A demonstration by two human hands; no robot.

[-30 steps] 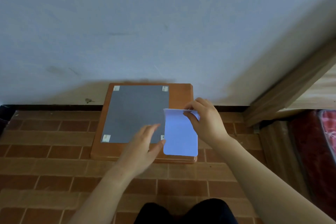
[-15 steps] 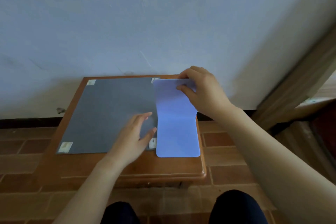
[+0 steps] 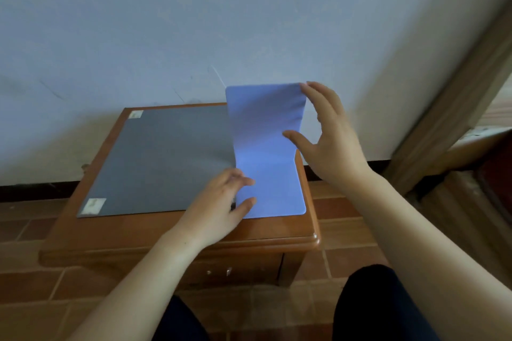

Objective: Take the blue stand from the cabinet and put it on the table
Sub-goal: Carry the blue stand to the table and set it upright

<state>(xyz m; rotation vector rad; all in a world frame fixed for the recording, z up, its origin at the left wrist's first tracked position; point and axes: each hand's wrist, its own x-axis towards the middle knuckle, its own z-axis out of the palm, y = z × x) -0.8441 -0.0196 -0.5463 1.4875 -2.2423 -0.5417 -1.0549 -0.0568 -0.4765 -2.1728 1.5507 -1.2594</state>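
Left hand (image 3: 219, 207): palm down, fingers extended, fingertips and thumb resting on the lower flap of the blue stand (image 3: 274, 188); bare forearm enters from lower left. Right hand (image 3: 329, 144): fingers spread, near straight, thumb out to the left, fingertips at the stand's upper right edge; bare forearm enters from lower right.

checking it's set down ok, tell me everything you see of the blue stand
The blue stand is a thin matte sheet with rounded corners, bent at a fold. Its lower flap lies flat on the right side of the wooden table, beside a grey mat; its upper flap stands up. The left hand presses the lower flap; the thumb of the right hand touches the upper one.
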